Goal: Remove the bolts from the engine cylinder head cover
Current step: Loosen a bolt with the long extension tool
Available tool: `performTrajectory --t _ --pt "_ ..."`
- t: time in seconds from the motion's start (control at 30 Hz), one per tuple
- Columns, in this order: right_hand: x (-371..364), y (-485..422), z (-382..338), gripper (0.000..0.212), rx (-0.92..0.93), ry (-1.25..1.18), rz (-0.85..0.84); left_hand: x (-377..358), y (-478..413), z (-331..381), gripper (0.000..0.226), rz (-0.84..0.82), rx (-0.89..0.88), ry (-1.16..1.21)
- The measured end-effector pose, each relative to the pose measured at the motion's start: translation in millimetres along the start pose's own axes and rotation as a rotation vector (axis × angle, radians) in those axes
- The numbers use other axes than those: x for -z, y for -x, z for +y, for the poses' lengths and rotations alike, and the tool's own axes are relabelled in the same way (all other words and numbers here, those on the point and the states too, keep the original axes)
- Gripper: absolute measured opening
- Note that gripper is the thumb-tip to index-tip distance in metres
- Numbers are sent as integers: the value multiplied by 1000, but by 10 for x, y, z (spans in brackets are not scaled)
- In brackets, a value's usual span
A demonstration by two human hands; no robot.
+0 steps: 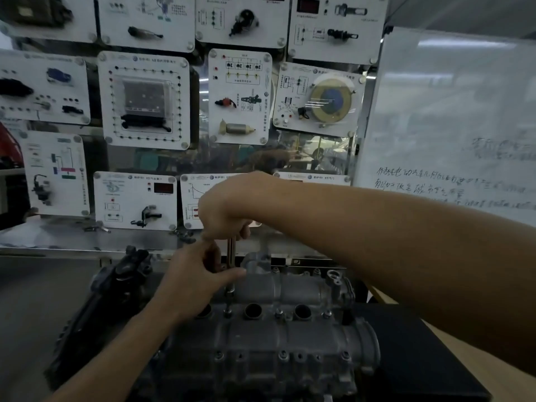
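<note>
Nearest the camera, a grey cast-metal engine cylinder head cover, rough and ribbed with round dark plug wells, is being rested on a dark bench. Small hex-headed steel bolts are being shown along its near edge and centre row. Above it, a slim shiny steel socket driver is being stood upright on one centre bolt. Its shaft is being pinched and steadied by the left hand, while its top is being gripped closed by the right hand. A tilted shaft would likely let the socket slip and round the bolt head. Behind, white plastic training panels and a glossy whiteboard are being displayed.
</note>
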State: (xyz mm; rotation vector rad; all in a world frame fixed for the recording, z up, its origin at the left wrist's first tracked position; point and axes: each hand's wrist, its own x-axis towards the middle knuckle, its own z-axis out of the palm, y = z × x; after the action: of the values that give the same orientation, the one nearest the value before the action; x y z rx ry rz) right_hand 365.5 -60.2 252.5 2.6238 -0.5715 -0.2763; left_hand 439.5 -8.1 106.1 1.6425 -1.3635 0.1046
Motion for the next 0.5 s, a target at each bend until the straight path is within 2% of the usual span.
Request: performTrajectory --t 0.03,0.1,0.17,0.27,0.33,0.4,0.47,0.5 --pt "8 -3 -3 38 2 46 -41 -3 4 -29 39 6 -1 25" --pt "19 -16 26 35 9 139 -116 26 9 -79 42 -118 12 173" --pt "39 -15 56 27 14 170 -116 21 28 -94 40 -288 -25 298" --pt "50 -4 89 36 -8 92 -87 7 39 -110 32 -339 -89 372" --pt "46 -3 127 42 -52 -18 -109 -10 16 -114 21 -291 -89 308" --pt "41 -14 157 46 -82 -93 -111 -47 11 -81 4 -152 -27 232" --pt "62 -30 155 45 -90 -94 -124 -75 9 -68 34 41 -32 64" --pt "82 -35 148 39 -93 -81 -142 -70 4 -70 44 81 -48 10"
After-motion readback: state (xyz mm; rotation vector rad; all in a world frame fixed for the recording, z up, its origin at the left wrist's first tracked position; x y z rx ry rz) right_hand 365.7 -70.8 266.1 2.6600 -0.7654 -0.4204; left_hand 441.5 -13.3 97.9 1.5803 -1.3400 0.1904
